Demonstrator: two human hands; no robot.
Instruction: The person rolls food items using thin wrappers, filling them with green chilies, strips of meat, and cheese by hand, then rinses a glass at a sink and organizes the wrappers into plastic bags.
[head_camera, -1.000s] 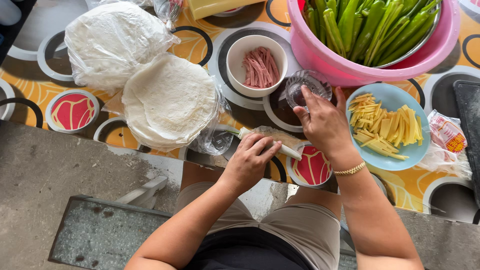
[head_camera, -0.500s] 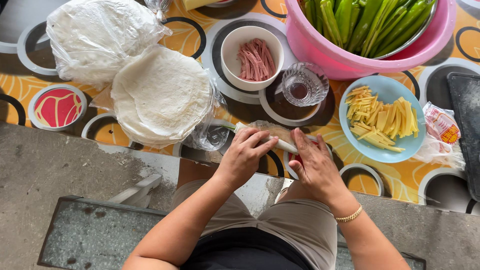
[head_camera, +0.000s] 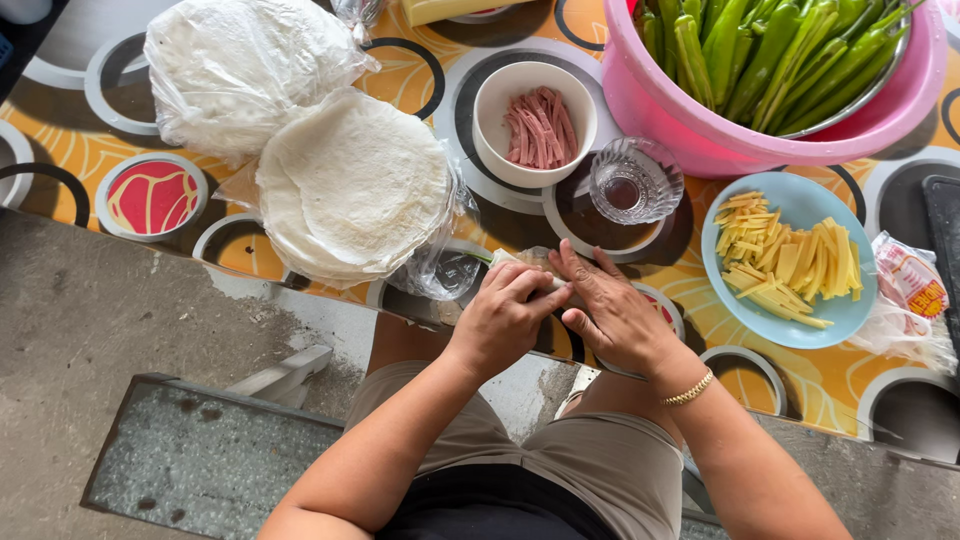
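A thin white wrapper roll (head_camera: 528, 262) lies on the patterned table near its front edge. My left hand (head_camera: 503, 315) is curled over the roll and grips it. Beside it, my right hand (head_camera: 612, 315) presses on the roll's right part with fingers spread flat; most of the roll is hidden under both hands. A stack of round white wrappers (head_camera: 352, 186) on a clear plastic bag sits just left of my hands. A small clear glass dish (head_camera: 634, 181) stands right behind them.
A white bowl of pink meat strips (head_camera: 535, 122) sits behind. A blue plate of yellow sticks (head_camera: 795, 257) lies at right. A pink basin of green peppers (head_camera: 790, 70) fills the back right. A bagged wrapper stack (head_camera: 235, 65) is back left.
My right hand left the glass dish, came back toward me and now lies flat on the roll beside my left hand. My left hand stayed on the roll.
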